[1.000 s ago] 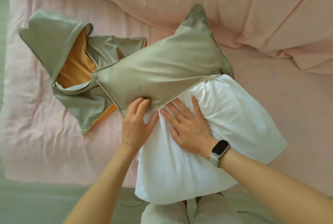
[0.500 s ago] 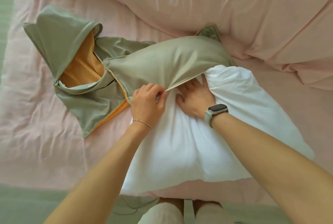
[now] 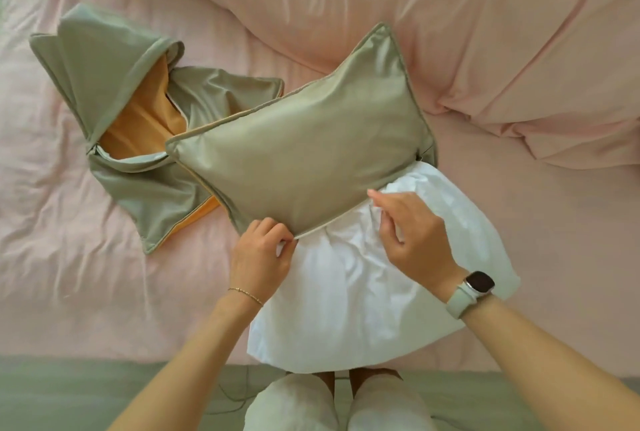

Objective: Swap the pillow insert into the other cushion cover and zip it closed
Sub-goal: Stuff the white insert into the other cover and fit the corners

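Here, at centre frame, the left hand (image 3: 259, 254) pinches the open edge of the sage-green satin cushion cover (image 3: 301, 160), while the right hand (image 3: 412, 233) pinches the edge beside the white pillow insert (image 3: 363, 292), half inside on the pink bed (image 3: 86, 274). Bunched filling could probably snag the zip later, should the corners stay unfilled.

The pink bed (image 3: 104, 292) carries two green covers, a white insert and a rumpled duvet.

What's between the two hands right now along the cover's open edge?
In the head view, between the left hand and right hand runs the cushion cover's open hem, with the white pillow insert bulging out beneath it.
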Motion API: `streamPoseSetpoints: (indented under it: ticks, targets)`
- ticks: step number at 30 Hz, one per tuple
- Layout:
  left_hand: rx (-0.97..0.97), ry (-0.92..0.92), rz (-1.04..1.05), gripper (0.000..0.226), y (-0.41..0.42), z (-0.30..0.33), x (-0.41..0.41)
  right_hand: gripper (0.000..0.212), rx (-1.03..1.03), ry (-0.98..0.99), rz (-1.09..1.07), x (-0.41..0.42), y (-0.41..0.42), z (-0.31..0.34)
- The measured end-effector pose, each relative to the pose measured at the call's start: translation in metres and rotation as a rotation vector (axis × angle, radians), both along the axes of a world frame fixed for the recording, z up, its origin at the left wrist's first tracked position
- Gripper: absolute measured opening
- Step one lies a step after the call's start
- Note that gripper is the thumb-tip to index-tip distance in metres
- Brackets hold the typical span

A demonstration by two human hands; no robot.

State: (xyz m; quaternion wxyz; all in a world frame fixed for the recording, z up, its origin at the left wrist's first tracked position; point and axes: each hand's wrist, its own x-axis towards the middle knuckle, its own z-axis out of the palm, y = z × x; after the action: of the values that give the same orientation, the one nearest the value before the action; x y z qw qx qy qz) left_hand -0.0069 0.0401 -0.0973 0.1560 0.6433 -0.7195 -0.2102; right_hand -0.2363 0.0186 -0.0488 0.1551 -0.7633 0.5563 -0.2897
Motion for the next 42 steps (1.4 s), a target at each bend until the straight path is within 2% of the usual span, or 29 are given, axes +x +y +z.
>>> streamPoseSetpoints:
  ticks: [2, 4, 6, 8, 11, 14, 16, 18, 21, 22, 24, 26, 29, 31, 34, 37, 42]
  targets:
    - [0.013, 0.001, -0.021, 0.013, 0.002, -0.001, 0.002, 0.037, -0.011, 0.081, -0.185, -0.004, -0.035, 0.002]
    - [0.026, 0.007, -0.066, 0.017, 0.006, 0.0, 0.004, 0.049, 0.142, 0.106, -0.276, -0.004, -0.063, -0.004]
    - [0.026, -0.007, -0.083, 0.023, 0.01, 0.004, 0.006, 0.059, 0.313, 0.103, -0.255, -0.003, -0.068, -0.018]
    - [0.03, -0.05, -0.05, 0.023, 0.007, 0.008, 0.006, 0.063, 0.392, 0.074, -0.213, -0.008, -0.058, -0.032]
    - [-0.081, -0.035, 0.003, 0.019, -0.006, 0.019, -0.005, 0.058, 0.387, 0.029, -0.223, -0.022, -0.04, -0.04]
    - [-0.341, 0.026, -0.017, 0.013, -0.029, 0.042, -0.035, 0.045, 0.278, 0.021, -0.257, -0.025, -0.031, -0.04]
    - [-0.412, -0.005, -0.044, 0.022, -0.061, 0.052, -0.058, 0.035, 0.211, 0.035, -0.291, -0.018, -0.027, -0.039]
    - [-0.304, -0.089, -0.042, 0.043, -0.097, 0.057, -0.074, 0.027, 0.15, 0.028, -0.28, -0.012, -0.023, -0.039]
    - [0.139, -0.26, -0.026, 0.093, -0.13, 0.054, -0.073, 0.028, 0.134, 0.015, -0.263, -0.018, -0.011, -0.041]
    - [0.219, -0.292, -0.022, 0.103, -0.129, 0.05, -0.068, 0.032, 0.141, 0.035, -0.271, -0.024, -0.008, -0.043]
    - [0.239, -0.295, -0.002, 0.113, -0.115, 0.046, -0.056, 0.04, 0.148, 0.097, -0.269, -0.033, -0.006, -0.048]
    - [0.258, -0.246, 0.077, 0.116, -0.101, 0.046, -0.044, 0.059, 0.222, 0.091, -0.318, -0.037, -0.014, -0.048]
    - [0.394, -0.221, 0.239, 0.123, -0.097, 0.045, -0.024, 0.104, 0.562, -0.009, -0.421, -0.039, -0.032, -0.042]
    - [0.434, -0.214, 0.307, 0.115, -0.107, 0.042, -0.021, 0.113, 0.733, 0.006, -0.394, -0.038, -0.042, -0.04]
    - [0.331, -0.26, 0.333, 0.079, -0.118, 0.034, -0.038, 0.098, 0.829, 0.079, -0.394, -0.032, -0.049, -0.036]
    - [0.148, -0.241, 0.318, 0.056, -0.121, 0.03, -0.058, 0.082, 0.735, 0.039, -0.479, -0.025, -0.043, -0.026]
    - [-0.022, -0.121, 0.388, 0.053, -0.131, 0.056, -0.078, 0.053, 0.398, 0.122, -0.618, -0.025, -0.033, 0.003]
